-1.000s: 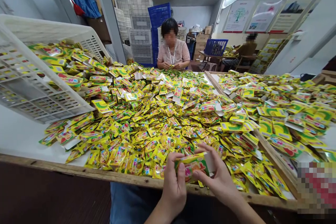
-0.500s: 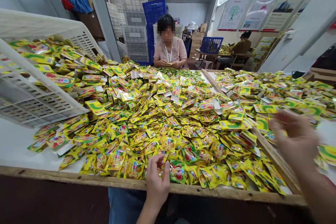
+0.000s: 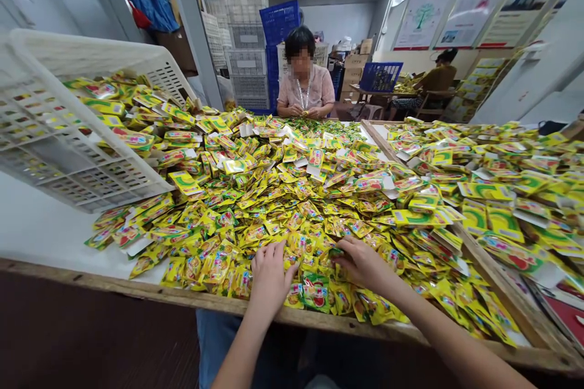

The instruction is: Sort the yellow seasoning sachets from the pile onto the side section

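Note:
Small yellow snack sachets (image 3: pixel 219 264) lie in a thick heap across the table in front of me. My left hand (image 3: pixel 270 273) rests palm down on the near part of the heap, fingers stretched out and thumb apart. To its right, my right hand (image 3: pixel 362 262) pinches a green sachet (image 3: pixel 336 251) between thumb and fingers. Another green-and-red sachet (image 3: pixel 316 293) lies between the two hands, close to the table's wooden edge (image 3: pixel 310 317). Flat yellow cardboard boxes (image 3: pixel 187 182) are mixed into the heap farther back.
A white plastic crate (image 3: pixel 109 176) lies tipped at left, spilling boxes. A wooden divider (image 3: pixel 495 282) runs along the right, with more boxes (image 3: pixel 488 191) beyond. Across the table sits a person (image 3: pixel 305 85) handling something small. Stacked crates (image 3: pixel 249 61) stand behind.
My right hand has come from beyond the divider to the heap and now pinches a green sachet. My left hand has shifted slightly up, its fingers straighter. The view has turned a little left.

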{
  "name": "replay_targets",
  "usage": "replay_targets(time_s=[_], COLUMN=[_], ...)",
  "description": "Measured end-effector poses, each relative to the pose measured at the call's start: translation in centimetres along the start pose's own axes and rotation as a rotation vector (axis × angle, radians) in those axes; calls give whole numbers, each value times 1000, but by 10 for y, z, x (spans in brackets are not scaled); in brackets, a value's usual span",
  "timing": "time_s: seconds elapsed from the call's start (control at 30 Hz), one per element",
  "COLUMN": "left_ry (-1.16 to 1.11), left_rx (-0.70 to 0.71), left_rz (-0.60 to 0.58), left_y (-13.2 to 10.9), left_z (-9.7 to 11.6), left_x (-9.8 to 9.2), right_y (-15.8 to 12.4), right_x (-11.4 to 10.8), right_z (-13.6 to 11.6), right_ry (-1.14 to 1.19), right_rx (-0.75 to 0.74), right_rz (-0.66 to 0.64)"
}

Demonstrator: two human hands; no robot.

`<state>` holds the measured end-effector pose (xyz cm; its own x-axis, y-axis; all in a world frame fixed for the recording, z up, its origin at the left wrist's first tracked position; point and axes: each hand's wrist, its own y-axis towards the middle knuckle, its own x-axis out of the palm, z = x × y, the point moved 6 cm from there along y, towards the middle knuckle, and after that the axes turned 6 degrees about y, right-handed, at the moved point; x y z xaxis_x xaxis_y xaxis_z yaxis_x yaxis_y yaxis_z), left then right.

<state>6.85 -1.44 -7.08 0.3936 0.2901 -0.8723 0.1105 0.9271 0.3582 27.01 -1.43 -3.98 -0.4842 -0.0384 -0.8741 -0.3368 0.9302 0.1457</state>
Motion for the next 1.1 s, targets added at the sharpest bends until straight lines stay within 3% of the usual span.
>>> replay_targets(time_s=[0.1, 0.3, 0.4, 0.57, 0.63, 0.73, 0.83, 0.93, 1.0, 1.1], left_ry=[-101, -344, -315, -201, -180, -255, -515, -664, -569, -394], left_rx=[61, 381, 598, 723, 721, 644, 500, 352, 304, 311], left_rz=[60, 635, 734, 571, 483, 358, 174, 44, 22, -4], left_y=[5, -24, -38, -32, -30, -29, -15, 29, 73, 144], left_z=[4, 38, 60, 81, 87, 93, 91, 90, 98, 125], left_x=[-8, -62, -70, -55, -47, -41, -39, -34, -23, 10], right_y=[-4, -7, -6, -8, -12, -18, -22, -28, -34, -43], right_x=[-11, 15, 28, 41, 40, 34, 28, 17, 8, -2], right_z=[4, -6, -22, -37, -36, -28, -13, 16, 35, 52], right_ry=[377, 1236, 1470, 1823, 1915, 1922, 1797, 1673, 1589, 1444], right_rx=[99, 401, 472, 567, 596, 586, 585, 609, 593, 547], right_rz=[178, 261, 263, 208, 259, 327, 316, 483, 695, 944])
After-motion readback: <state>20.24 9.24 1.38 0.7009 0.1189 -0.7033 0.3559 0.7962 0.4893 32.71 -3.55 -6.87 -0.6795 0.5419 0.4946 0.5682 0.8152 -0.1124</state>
